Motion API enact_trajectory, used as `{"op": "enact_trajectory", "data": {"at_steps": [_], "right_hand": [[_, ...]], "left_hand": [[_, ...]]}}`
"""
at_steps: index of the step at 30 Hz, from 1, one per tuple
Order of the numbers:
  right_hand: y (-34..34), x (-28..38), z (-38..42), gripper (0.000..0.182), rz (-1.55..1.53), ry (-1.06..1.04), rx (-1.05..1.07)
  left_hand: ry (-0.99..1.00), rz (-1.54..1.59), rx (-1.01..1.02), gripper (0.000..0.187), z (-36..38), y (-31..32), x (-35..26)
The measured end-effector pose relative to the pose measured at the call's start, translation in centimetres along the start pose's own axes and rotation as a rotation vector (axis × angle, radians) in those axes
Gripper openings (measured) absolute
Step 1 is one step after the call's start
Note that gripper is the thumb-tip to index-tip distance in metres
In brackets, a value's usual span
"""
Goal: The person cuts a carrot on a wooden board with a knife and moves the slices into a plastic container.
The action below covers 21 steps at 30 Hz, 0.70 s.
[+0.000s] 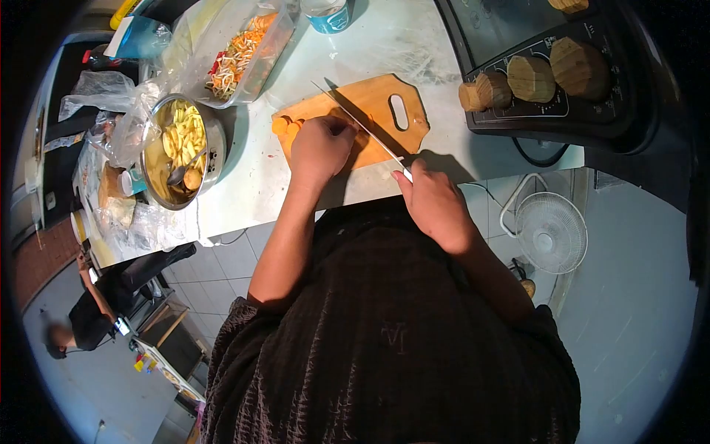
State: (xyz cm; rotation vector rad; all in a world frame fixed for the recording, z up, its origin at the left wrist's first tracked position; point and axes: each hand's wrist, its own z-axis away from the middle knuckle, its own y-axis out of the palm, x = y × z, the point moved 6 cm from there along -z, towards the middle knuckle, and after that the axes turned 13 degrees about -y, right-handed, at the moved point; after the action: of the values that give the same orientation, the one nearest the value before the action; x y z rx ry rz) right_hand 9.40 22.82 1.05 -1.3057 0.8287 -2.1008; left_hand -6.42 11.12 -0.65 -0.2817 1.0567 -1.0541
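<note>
My right hand is wrapped round the white handle of a knife. Its long thin blade slants up and left across a wooden cutting board with a slot at its right end. My left hand is closed over the board's left part, left of the blade. Whatever its fingers grip is hidden beneath them. Round orange slices, which look like carrot, lie at the board's left end, touching or very near my left fingers.
A metal pot holds yellow pieces and a spoon. Behind it stands a clear plastic container of shredded vegetables. A blue-white tub is at the back, a black appliance at right. A fan and another person are beyond the table.
</note>
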Motion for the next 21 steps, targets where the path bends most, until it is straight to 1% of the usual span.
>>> {"op": "enact_trajectory", "data": {"at_steps": [2,6,9,11,18,20,21], "right_hand": [[-0.1,0.1,-0.1,0.036,-0.006,-0.001,0.009],[-0.1,0.2,-0.3,0.036,-0.009,-0.007,0.012],[0.2,0.1,-0.4,0.036,-0.018,-0.015,-0.007],[0.2,0.1,-0.6,0.036,-0.023,-0.011,0.001],[1.1,-0.1,-1.2,0.035,-0.020,0.011,-0.026],[1.4,-0.2,-1.1,0.035,-0.013,0.004,-0.036],[1.5,-0.3,-1.0,0.036,-0.008,0.000,-0.045]], "left_hand": [[-0.095,-0.054,0.043,0.030,0.3,-0.1,-0.2],[-0.107,-0.039,0.051,0.030,0.3,-0.1,-0.1],[-0.069,-0.046,0.026,0.029,0.1,0.1,0.1],[0.011,-0.029,-0.030,0.030,-0.1,0.2,0.2],[-0.017,-0.065,-0.008,0.030,0.4,-0.3,-0.5],[-0.084,-0.070,0.039,0.029,0.4,-0.3,-0.6],[-0.082,-0.069,0.039,0.029,0.5,-0.2,-0.6]]}}
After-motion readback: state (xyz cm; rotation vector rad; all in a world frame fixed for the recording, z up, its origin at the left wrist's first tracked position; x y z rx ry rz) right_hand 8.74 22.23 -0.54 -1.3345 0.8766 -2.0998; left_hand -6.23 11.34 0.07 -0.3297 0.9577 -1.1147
